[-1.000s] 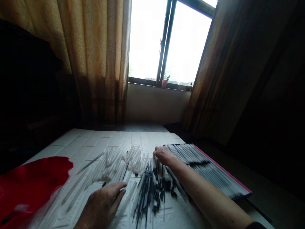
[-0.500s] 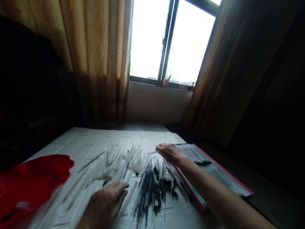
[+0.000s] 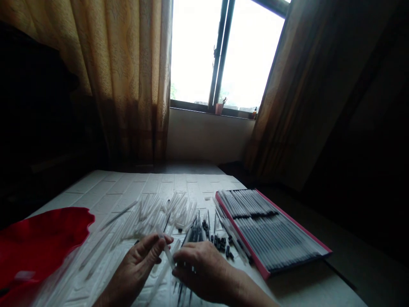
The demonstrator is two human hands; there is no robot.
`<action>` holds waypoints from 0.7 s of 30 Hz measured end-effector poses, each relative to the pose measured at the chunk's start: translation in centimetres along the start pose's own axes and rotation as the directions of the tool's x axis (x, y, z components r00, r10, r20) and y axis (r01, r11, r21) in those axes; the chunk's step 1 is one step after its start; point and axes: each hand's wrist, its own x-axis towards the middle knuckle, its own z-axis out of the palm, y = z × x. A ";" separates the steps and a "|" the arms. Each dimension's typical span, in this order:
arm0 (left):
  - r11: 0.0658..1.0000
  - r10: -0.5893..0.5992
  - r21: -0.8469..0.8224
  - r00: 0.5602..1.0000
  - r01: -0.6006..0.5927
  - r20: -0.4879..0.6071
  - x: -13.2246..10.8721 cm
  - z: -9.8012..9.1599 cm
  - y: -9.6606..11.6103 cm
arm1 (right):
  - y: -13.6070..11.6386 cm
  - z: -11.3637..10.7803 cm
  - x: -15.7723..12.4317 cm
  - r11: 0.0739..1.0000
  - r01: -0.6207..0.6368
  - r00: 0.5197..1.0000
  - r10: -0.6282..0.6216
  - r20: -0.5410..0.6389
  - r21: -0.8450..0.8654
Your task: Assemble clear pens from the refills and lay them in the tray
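Between my two hands is a short, translucent whitish pen barrel point(image 3: 168, 254), tilted with its upper end to the left. My left hand point(image 3: 145, 260) pinches it near the upper end between thumb and fingers. My right hand point(image 3: 201, 266) is closed at its lower end, fingertips partly hidden. Dark pen refills point(image 3: 195, 232) lie bundled under and behind my right hand. Small black pen plugs or caps point(image 3: 220, 243) are scattered to its right. Beyond my left hand spreads a loose pile of clear pen barrels point(image 3: 153, 209).
A pink-edged tray point(image 3: 266, 273) on the right holds rows of pens point(image 3: 277, 238). A red bag or bowl-like container point(image 3: 47, 234) sits at the left. The white brick-patterned table point(image 3: 118, 185) ends before the window wall. Curtains point(image 3: 124, 64) flank the window.
My right hand has come back from beside the tray to meet my left hand, uncovering the tray. The pen barrel is now held between both hands. The view has shifted slightly.
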 end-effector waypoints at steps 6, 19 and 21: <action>0.938 -0.169 -0.311 0.985 0.152 -0.028 0.7 0.3 -1.3 | 4.6 -3.7 0.1 0.907 -0.259 0.953 0.296 0.067 -0.332; 0.997 -0.043 0.059 0.997 0.039 0.067 0.1 0.5 -1.8 | 7.5 -2.9 0.8 0.885 -0.243 0.937 0.320 0.139 -0.398; 0.994 -0.020 0.112 0.997 0.012 0.073 0.1 0.5 -1.6 | 7.5 -3.0 0.9 0.881 -0.209 0.938 0.303 0.169 -0.424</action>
